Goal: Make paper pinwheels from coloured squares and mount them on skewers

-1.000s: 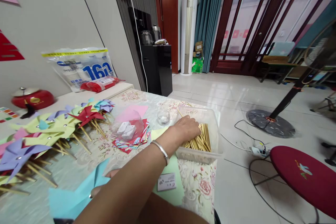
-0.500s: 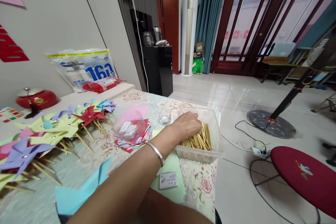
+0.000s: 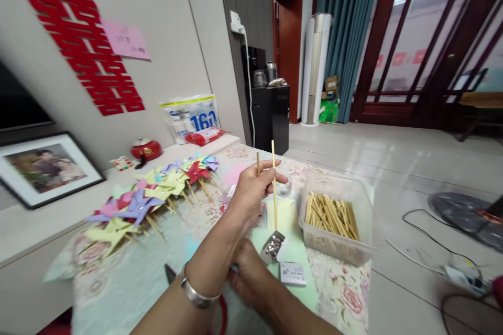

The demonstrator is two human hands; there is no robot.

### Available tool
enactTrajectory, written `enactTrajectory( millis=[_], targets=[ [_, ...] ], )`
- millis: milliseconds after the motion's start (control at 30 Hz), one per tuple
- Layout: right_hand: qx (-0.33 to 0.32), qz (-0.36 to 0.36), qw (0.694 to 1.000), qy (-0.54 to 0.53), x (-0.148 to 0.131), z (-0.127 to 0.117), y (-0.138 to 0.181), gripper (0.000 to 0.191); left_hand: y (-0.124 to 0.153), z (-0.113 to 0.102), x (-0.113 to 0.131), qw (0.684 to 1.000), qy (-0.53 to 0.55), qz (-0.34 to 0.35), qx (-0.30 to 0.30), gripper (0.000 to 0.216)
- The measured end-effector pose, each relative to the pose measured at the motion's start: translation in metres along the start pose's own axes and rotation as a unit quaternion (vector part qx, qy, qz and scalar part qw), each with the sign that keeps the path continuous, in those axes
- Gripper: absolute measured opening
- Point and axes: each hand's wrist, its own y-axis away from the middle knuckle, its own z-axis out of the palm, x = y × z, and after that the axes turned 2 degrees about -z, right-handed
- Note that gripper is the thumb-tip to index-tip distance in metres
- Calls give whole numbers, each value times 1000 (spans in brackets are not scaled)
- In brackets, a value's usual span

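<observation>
My left hand (image 3: pixel 257 183), with a silver bangle at the wrist, pinches a thin wooden stick (image 3: pixel 274 204) that stands nearly upright. A second stick (image 3: pixel 258 163) pokes up behind its fingers. Below it, partly covered by the left forearm, my right hand (image 3: pixel 249 267) is curled closed; what it holds is hidden and blurred. Just right of the hands lie an open little box of shiny metal pins (image 3: pixel 274 245) and a small white printed box (image 3: pixel 293 274) on green paper (image 3: pixel 310 293). A clear plastic bin (image 3: pixel 338 248) holds many wooden sticks (image 3: pixel 332 214).
Several paper pinwheels (image 3: pixel 139 207) on sticks lie along the table's left side. A clear round container (image 3: pixel 283 187) stands behind the left hand. Farther back are a red-lidded pot (image 3: pixel 146 151), a plastic bag (image 3: pixel 192 118) and a framed photo (image 3: pixel 51 167). The bin sits by the table's right edge.
My left hand has come out of the stick bin, moving left with sticks in it. My right hand has come into view beneath it. The view has turned left, and the pin box now shows.
</observation>
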Motion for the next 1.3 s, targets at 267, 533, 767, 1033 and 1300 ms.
enactTrajectory(
  millis=[267,533,767,1033,1300],
  targets=[
    [5,14,1000,-8,-5,-1,9,26,42,-71,24,996,64,-11,53,29],
    [44,-22,998,-50,-6,-2,7,31,68,-98,16,991,91,-18,95,25],
    [75,-22,996,-53,-6,-3,6,31,77,-104,11,986,118,-18,118,32],
    [45,-28,998,20,-5,-1,9,26,82,-110,23,986,106,4,131,33],
    [125,-93,988,12,-23,0,11,29,87,-143,-1,973,156,-23,166,33]
  ],
)
